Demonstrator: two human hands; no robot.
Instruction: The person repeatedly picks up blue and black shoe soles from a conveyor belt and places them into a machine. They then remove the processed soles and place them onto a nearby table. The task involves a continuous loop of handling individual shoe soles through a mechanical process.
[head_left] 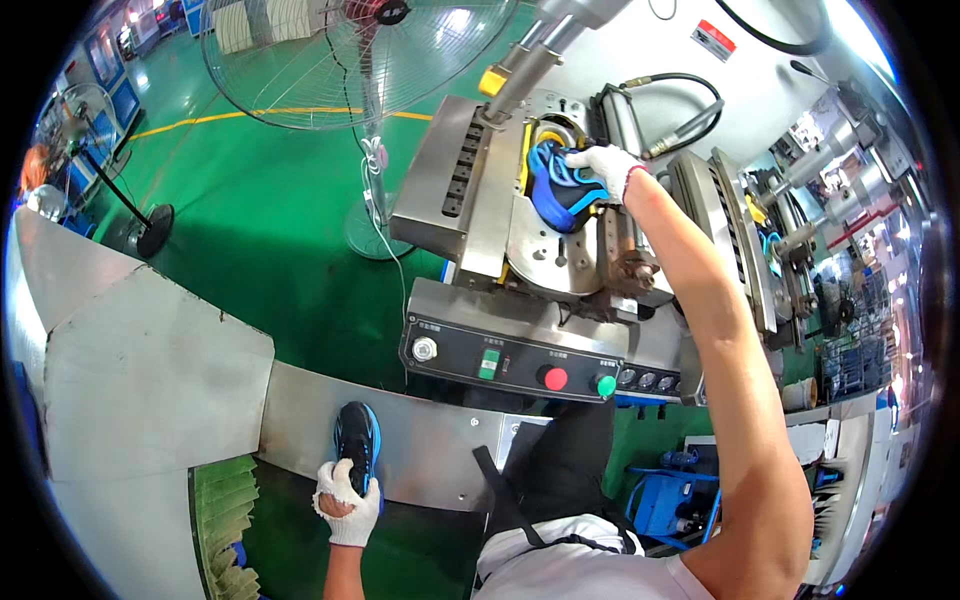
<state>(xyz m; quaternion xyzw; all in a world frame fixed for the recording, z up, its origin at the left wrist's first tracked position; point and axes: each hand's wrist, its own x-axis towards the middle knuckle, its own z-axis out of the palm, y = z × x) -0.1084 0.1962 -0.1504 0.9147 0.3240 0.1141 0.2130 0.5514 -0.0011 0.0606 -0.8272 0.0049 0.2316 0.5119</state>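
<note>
In a white work glove, my left hand [348,505] is closed round the heel end of a black shoe with bright blue edging [356,440]. That shoe lies lengthwise on, or just above, a steel ledge, its toe pointing away from me. My right hand [610,170], also gloved, reaches far forward into a press machine [540,245]. Its fingers grip the upper side of a blue and black shoe [553,200], which sits tilted in the machine's metal bed. Part of that shoe and some of the fingertips are hidden by the glove.
The machine's control panel [515,355] carries a red button [554,378] and a green button [605,386]. A standing fan [370,60] is beyond the steel ledge [430,450]. A second press [740,240] stands to the right, near a blue cart [675,500].
</note>
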